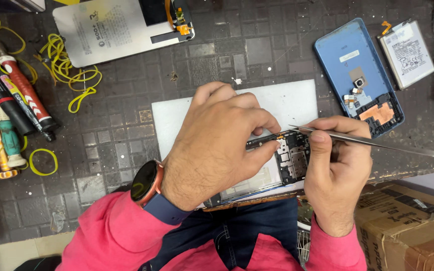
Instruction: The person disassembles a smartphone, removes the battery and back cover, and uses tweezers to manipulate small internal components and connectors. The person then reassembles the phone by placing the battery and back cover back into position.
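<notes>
**Tweezers at an opened phone**

At centre frame the left hand (217, 145) presses down on the opened phone (277, 165), fingers together on its frame. The right hand (337, 170) is clamped on metal tweezers (357, 140), tips at the phone's top edge. A blue back cover (347, 65) lies upper right on the desk (101, 150).

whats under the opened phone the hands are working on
A white mat lies under the opened phone, on the dark tiled bench. The left hand covers the phone's left part, so what lies under there can't be seen. The right hand holds tweezers.
</notes>
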